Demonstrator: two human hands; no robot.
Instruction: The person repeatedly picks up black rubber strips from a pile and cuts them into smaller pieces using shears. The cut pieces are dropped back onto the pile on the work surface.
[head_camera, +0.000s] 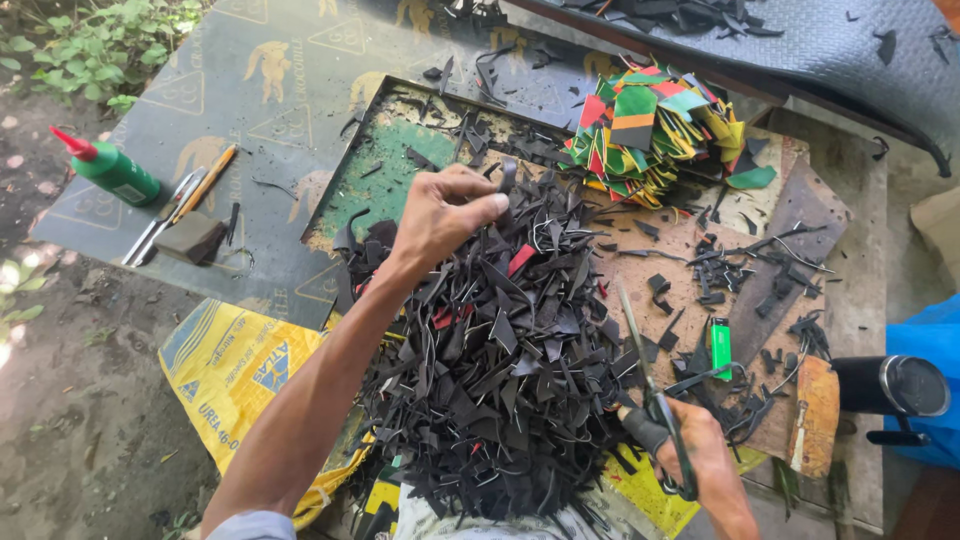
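The left hand (440, 212) is pinching 1 thin black strip (507, 176) just above the far edge of the heap of black scraps (500, 370), the strip standing nearly upright beyond its fingertips. The right hand (705, 455) is gripping scissors (655, 400), blades pointing away toward that heap. A green glue bottle (112, 170) is lying far left; a yellow printed sack (235, 365) is spreading underneath; a small green lighter (720, 346) is lying on the board.

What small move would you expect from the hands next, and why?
Probably the left hand lifts the black strip pinched in its fingers clear of the scrap pile and brings it toward the scissors, held blades-up in the right hand.
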